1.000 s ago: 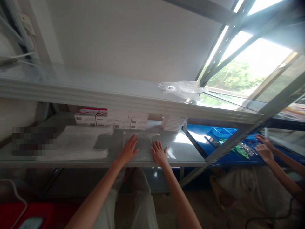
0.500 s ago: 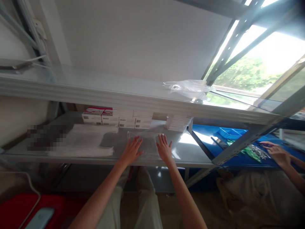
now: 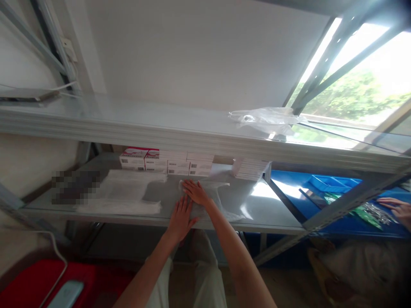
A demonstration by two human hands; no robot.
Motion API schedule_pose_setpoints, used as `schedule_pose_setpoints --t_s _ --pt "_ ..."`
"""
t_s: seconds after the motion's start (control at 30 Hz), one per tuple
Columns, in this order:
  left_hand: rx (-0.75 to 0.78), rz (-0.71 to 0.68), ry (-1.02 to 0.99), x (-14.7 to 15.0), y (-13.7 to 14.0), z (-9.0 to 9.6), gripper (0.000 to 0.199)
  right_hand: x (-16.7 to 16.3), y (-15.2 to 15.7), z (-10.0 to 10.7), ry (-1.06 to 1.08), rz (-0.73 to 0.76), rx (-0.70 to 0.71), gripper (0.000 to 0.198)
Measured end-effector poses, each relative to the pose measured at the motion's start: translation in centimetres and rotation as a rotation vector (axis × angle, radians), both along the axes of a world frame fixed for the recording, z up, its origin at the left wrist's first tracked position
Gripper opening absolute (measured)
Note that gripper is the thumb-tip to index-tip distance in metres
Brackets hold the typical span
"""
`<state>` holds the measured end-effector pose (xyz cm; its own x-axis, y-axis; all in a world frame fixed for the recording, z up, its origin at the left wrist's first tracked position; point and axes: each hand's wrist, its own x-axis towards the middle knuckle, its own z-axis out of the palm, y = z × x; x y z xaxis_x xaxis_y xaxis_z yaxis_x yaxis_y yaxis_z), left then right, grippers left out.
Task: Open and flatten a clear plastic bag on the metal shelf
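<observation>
Left hand (image 3: 180, 219) flat, fingers spread, pinning near edge of clear plastic bag (image 3: 210, 197) on shelf (image 3: 257, 211). Right hand (image 3: 196, 192) open, palm down, just beyond it. Judgement: keep left firm, sweep right outward to avoid creases.

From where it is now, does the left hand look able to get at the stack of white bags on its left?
Probably yes: the left hand rests flat on the shelf, with bare surface between it and the stack of white bags.

Two bare forearms without sleeves or jewellery, pale cream trousers on the legs below.
</observation>
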<state>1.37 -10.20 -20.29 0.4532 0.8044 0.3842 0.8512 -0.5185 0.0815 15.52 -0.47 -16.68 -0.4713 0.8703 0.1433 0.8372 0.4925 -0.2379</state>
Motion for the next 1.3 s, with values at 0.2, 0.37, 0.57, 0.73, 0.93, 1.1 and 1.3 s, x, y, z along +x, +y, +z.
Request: schedule_pose_setpoints --t_s 0.2,0.37,0.57,0.73,0.93,1.1,1.3 --pt "-0.021 -0.017 -0.023 -0.4 -0.2 0.9 0.058 0.1 0.4 0.6 0.033 -0.061 -0.018 0.049" --pt "0.039 0.058 -0.128 -0.3 3.0 3.4 0.047 1.2 -0.4 1.0 0.126 -0.218 0.125 0.049" --pt "-0.056 0.178 -0.123 2.1 7.9 2.7 0.049 3.0 -2.5 -0.6 0.035 -0.319 0.101 0.05" --pt "-0.093 0.235 -0.036 2.1 8.5 1.0 0.064 5.1 -2.9 -1.4 -0.057 -0.381 0.069 0.052" --pt "-0.123 0.238 -0.027 1.9 8.2 1.3 0.066 8.0 -3.2 -1.0 -0.098 -0.479 0.024 0.051" --pt "-0.138 0.233 -0.013 1.9 8.3 1.3 0.065 9.9 -3.8 -0.9 -0.099 -0.552 -0.004 0.052" --pt "-0.108 0.233 -0.029 2.0 8.3 1.0 0.064 10.8 -6.7 0.3 -0.024 -0.599 0.112 0.056"
